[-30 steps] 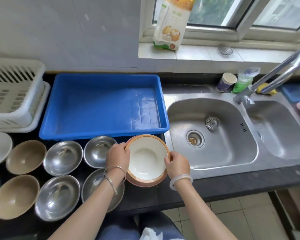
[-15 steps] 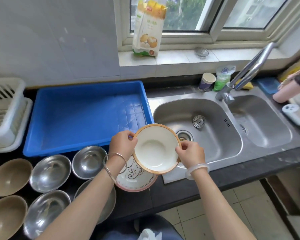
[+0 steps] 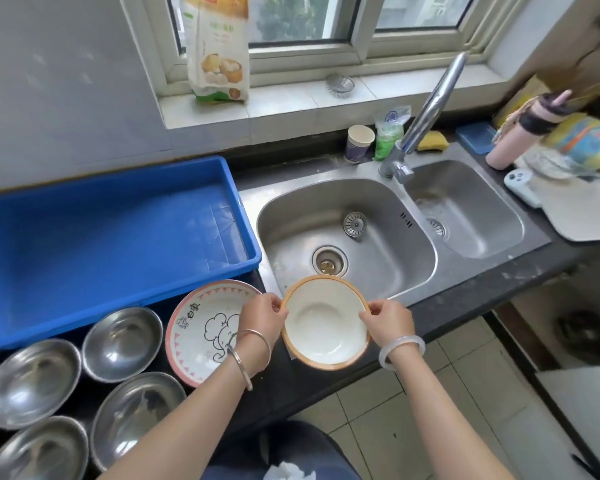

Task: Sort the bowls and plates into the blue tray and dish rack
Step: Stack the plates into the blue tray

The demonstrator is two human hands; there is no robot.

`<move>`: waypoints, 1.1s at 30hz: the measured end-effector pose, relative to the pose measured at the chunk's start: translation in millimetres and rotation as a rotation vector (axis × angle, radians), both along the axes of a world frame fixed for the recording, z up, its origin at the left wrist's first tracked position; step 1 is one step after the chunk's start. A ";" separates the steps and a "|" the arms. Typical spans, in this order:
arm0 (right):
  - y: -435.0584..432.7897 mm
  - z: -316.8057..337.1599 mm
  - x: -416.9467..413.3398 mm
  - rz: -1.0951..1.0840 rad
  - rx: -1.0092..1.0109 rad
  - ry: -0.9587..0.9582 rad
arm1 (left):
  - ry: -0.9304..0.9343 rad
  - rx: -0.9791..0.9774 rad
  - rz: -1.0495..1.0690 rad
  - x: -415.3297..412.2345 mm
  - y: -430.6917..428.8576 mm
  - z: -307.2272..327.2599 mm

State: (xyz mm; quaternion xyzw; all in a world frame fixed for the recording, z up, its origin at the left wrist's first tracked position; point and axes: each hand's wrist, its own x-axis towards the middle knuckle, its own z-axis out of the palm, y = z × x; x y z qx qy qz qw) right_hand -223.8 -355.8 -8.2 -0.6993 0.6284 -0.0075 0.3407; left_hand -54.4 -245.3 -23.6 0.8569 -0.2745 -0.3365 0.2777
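Over counter edge | left hand [image 3: 261,318], right hand [image 3: 388,322] still gripping orange-rimmed bowl [image 3: 324,323] | elephant plate [image 3: 201,327] now uncovered

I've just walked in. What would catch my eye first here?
Two hands, left and right, hold an orange-rimmed plate at the counter's front edge, before the sink. To its left lies a cartoon plate beside shiny steel bowls; behind them sits a big empty blue tray.
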 end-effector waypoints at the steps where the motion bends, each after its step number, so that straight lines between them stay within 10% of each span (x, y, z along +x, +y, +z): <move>1: -0.2 -3.1 -1.1 -0.003 0.001 -0.001 | -0.002 0.009 0.001 -1.5 0.3 -2.5; 22: -1.8 -17.1 -11.0 0.036 -0.019 0.013 | 0.093 -0.085 0.099 -0.8 14.0 -6.4; 33: 22.2 -11.2 122.7 0.637 -0.125 -0.050 | -0.096 -0.018 0.413 49.7 83.0 -3.7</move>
